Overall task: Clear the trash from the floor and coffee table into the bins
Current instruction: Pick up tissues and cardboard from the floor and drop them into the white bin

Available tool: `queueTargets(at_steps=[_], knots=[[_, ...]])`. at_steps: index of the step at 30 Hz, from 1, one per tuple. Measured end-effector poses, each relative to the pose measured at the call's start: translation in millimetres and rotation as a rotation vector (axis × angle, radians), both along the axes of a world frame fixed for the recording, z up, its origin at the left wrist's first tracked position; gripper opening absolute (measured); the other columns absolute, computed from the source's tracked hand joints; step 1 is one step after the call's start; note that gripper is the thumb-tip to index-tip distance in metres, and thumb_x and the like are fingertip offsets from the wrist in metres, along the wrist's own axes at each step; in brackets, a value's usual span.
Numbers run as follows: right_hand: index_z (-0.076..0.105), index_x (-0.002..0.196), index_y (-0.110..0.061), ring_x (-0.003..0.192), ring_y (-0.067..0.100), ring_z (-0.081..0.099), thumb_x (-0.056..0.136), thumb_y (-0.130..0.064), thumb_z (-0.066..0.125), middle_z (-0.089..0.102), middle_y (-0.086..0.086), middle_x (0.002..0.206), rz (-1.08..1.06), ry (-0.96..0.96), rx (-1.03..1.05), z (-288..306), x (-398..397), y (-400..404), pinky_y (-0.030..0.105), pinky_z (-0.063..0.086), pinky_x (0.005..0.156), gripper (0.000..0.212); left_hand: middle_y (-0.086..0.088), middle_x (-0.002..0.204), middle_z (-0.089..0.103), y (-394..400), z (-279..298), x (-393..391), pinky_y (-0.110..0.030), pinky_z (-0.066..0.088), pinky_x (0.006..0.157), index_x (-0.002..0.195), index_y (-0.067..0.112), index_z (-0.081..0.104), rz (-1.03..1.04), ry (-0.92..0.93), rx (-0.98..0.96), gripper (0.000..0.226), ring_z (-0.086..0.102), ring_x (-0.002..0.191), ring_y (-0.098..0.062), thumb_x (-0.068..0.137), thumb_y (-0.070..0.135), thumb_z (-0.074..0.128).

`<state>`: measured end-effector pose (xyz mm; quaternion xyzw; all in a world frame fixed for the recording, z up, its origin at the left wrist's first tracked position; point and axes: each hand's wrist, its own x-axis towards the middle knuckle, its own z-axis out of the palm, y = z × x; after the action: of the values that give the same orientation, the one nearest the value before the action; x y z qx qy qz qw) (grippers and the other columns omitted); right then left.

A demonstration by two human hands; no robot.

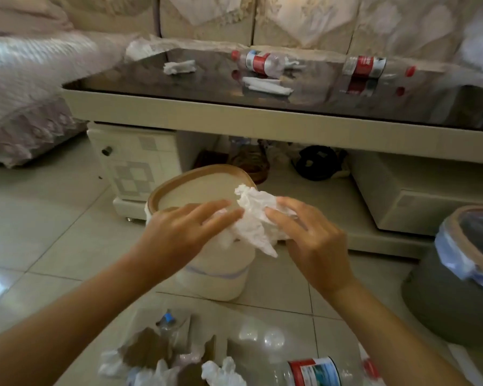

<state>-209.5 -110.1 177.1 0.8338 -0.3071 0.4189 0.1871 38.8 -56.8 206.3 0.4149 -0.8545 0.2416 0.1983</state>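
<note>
Both hands [184, 229] [313, 240] pinch crumpled tissue [255, 218] above white bin [207, 263].

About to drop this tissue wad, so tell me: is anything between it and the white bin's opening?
Nothing visible does. The tissue wad, held by the left hand and right hand, hangs over the near rim of the white bin, whose mouth looks open.

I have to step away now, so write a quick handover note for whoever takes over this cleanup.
Left hand and right hand together hold a crumpled white tissue above the cream bin.
Grey bin, bag-lined, stands on the right.
Left on the coffee table: two plastic bottles, two tissues.
Left on the floor near you: tissues, brown paper scraps, bottles.
</note>
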Motion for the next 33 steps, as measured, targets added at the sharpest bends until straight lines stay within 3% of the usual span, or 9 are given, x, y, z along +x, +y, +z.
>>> queueTargets(at_steps=[3, 6, 9, 12, 15, 18, 24, 28, 33], knots=[[0.071, 0.108, -0.014, 0.089, 0.026, 0.067, 0.097, -0.010, 0.048, 0.067, 0.012, 0.114, 0.024, 0.002, -0.038, 29.1, 39.5, -14.2, 0.032, 0.057, 0.058, 0.027, -0.009, 0.112, 0.068, -19.3, 15.5, 23.8, -0.029, 0.053, 0.050, 0.122, 0.015, 0.057, 0.154, 0.053, -0.006, 0.051, 0.070, 0.078, -0.025, 0.075, 0.014, 0.077], [0.072, 0.105, -0.014, 0.090, 0.026, 0.066, 0.093, -0.011, 0.051, 0.067, 0.011, 0.114, -0.002, 0.080, -0.042, 35.9, 82.0, -28.8, 0.031, 0.056, 0.058, 0.024, -0.004, 0.115, 0.064, -41.6, 12.1, 31.0, -0.028, 0.047, 0.048, 0.124, 0.017, 0.056, 0.331, 0.094, 0.055, 0.051, 0.067, 0.088, -0.025, 0.077, 0.008, 0.074], [0.071, 0.101, -0.012, 0.092, 0.026, 0.064, 0.093, -0.015, 0.043, 0.067, 0.010, 0.111, 0.000, 0.151, 0.039, 29.5, 114.3, -41.5, 0.034, 0.056, 0.064, 0.030, -0.001, 0.138, 0.049, -69.1, -4.6, 27.7, -0.031, 0.050, 0.074, 0.142, 0.020, 0.036, 0.499, 0.182, 0.190, 0.054, 0.052, 0.120, -0.022, 0.091, 0.010, 0.053], [0.059, 0.125, -0.019, 0.127, 0.025, 0.046, 0.095, -0.019, 0.042, 0.053, 0.006, 0.135, 0.034, 0.323, 0.541, 20.4, 131.3, -48.9, 0.035, 0.040, 0.097, 0.035, -0.004, 0.154, 0.028, -89.5, -21.1, 27.3, -0.044, 0.030, 0.111, 0.151, 0.021, 0.011, 0.622, 0.243, 0.572, 0.062, 0.026, 0.141, -0.028, 0.096, 0.023, 0.039], [0.041, 0.142, -0.027, 0.144, 0.019, 0.019, 0.096, -0.031, 0.039, 0.036, 0.000, 0.151, -0.052, 0.516, 0.943, 10.1, 132.0, -53.4, 0.046, 0.015, 0.114, 0.046, -0.006, 0.159, 0.016, -95.5, -27.6, 27.9, -0.045, 0.013, 0.117, 0.153, 0.022, 0.002, 0.637, 0.239, 0.848, 0.064, 0.011, 0.146, -0.028, 0.098, 0.028, 0.034], [0.049, 0.136, -0.026, 0.137, 0.015, 0.031, 0.096, -0.031, 0.036, 0.049, -0.005, 0.140, -0.076, 0.458, 0.815, -1.3, 129.1, -54.1, 0.050, 0.018, 0.114, 0.042, -0.002, 0.157, 0.024, -89.4, -26.7, 24.7, -0.040, 0.021, 0.113, 0.153, 0.027, 0.008, 0.543, 0.281, 0.837, 0.062, 0.025, 0.142, -0.023, 0.098, 0.027, 0.037], [0.066, 0.114, -0.019, 0.103, 0.018, 0.060, 0.090, -0.030, 0.049, 0.067, -0.003, 0.108, -0.062, 0.184, 0.429, -13.2, 109.3, -20.9, 0.036, 0.047, 0.090, 0.031, 0.008, 0.143, 0.046, -49.5, -26.2, 23.3, -0.034, 0.031, 0.106, 0.143, 0.032, 0.033, 0.426, 0.244, 0.425, 0.047, 0.043, 0.130, -0.014, 0.097, 0.038, 0.041], [0.064, 0.119, -0.017, 0.106, 0.016, 0.059, 0.092, -0.030, 0.051, 0.067, -0.001, 0.113, 0.015, 0.102, 0.390, -20.5, 101.7, 28.5, 0.033, 0.048, 0.092, 0.033, 0.007, 0.129, 0.058, 10.4, -38.7, 35.6, -0.032, 0.041, 0.098, 0.134, 0.027, 0.047, 0.286, 0.194, 0.306, 0.041, 0.055, 0.117, -0.013, 0.095, 0.040, 0.048], [0.060, 0.127, -0.016, 0.117, 0.023, 0.056, 0.091, -0.027, 0.055, 0.061, 0.005, 0.127, 0.099, 0.208, 0.379, -49.3, 100.5, 74.2, 0.041, 0.043, 0.099, 0.038, 0.001, 0.130, 0.059, 76.8, -75.1, 58.5, -0.034, 0.047, 0.091, 0.135, 0.019, 0.050, 0.299, 0.052, 0.348, 0.051, 0.058, 0.114, -0.018, 0.090, 0.043, 0.050]])
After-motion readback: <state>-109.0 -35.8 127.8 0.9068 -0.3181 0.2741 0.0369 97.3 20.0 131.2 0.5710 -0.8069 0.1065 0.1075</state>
